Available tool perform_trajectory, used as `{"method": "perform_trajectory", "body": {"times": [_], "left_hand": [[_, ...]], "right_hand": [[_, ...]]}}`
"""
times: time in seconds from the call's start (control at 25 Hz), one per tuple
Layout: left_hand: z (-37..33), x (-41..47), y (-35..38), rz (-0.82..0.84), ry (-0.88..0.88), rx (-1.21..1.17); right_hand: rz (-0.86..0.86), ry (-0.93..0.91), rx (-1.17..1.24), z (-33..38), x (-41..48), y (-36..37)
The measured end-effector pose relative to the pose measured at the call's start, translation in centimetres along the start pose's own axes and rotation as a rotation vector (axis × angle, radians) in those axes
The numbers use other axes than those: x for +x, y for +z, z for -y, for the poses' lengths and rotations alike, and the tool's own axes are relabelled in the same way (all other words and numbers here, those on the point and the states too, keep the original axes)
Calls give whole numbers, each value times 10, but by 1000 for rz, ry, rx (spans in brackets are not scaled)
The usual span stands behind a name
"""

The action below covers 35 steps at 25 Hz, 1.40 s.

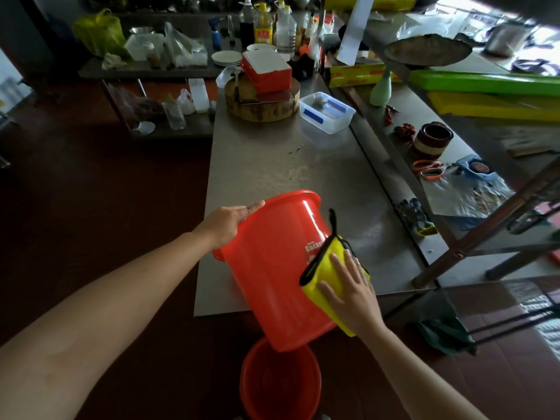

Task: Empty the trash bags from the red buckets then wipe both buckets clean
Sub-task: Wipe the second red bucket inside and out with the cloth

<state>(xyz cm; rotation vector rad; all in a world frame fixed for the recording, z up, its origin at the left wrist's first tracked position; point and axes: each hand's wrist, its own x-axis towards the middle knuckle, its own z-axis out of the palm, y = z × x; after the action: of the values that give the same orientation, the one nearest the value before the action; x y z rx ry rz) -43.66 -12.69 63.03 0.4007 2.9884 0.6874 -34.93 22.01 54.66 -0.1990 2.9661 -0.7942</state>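
left hand (pixel 230 221) grips tilted bucket (pixel 272 268), flat right hand (pixel 351 292) presses cloth (pixel 321 268) on it, above 2nd bucket (pixel 280 386), by table (pixel 272 159).

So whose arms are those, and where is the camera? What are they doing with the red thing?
There is no machine here, just a person. The camera sits on their head and looks down, so you see their own two arms. The left hand grips the rim of a red bucket, tipped on its side at the table edge. The right hand presses a yellow cloth flat against the bucket's outside. A second bucket stands on the floor below. Farther along the table sit a chopping block and a clear box.
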Motion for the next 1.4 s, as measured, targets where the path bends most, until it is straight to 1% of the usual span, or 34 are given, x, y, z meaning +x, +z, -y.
{"method": "perform_trajectory", "body": {"times": [0.08, 0.12, 0.16, 0.2, 0.24, 0.36, 0.44, 0.56, 0.72, 0.84, 0.96, 1.08, 1.24, 1.4], "left_hand": [[1, -2, 0, -5, -17, -7], [2, -2, 0, -6, -27, -17], [3, -2, 0, -6, -38, -22], [2, -2, -1, -4, -48, -24], [2, 0, -2, 6, -57, -30], [3, 4, -5, 61, -95, -94], [5, 6, -10, 106, -141, -157], [9, 9, -17, 129, -153, -166], [8, 13, -21, 146, -121, -98], [10, 13, -23, 153, -95, -101], [13, 11, -22, 164, -80, -119], [15, 10, -20, 166, -93, -162], [18, 6, -16, 171, -103, -198], [19, 4, -14, 159, -100, -205]], "right_hand": [[99, 181, 268, -16, 7, -9], [125, 224, 331, -19, 7, -11], [131, 223, 334, -18, 3, -11], [107, 171, 282, -15, -2, -7], [62, 69, 180, -9, -11, -1], [-30, -299, -166, 21, -39, 23], [-47, -424, -307, 48, -42, 36], [-52, -455, -414, 96, -16, 45], [-38, -335, -493, 153, 38, 52], [-8, -285, -534, 170, 58, 53], [-63, -331, -516, 154, 43, 51], [-103, -391, -457, 114, 6, 52], [-119, -365, -431, 66, -41, 49], [-74, -316, -406, 63, -48, 43]]}}
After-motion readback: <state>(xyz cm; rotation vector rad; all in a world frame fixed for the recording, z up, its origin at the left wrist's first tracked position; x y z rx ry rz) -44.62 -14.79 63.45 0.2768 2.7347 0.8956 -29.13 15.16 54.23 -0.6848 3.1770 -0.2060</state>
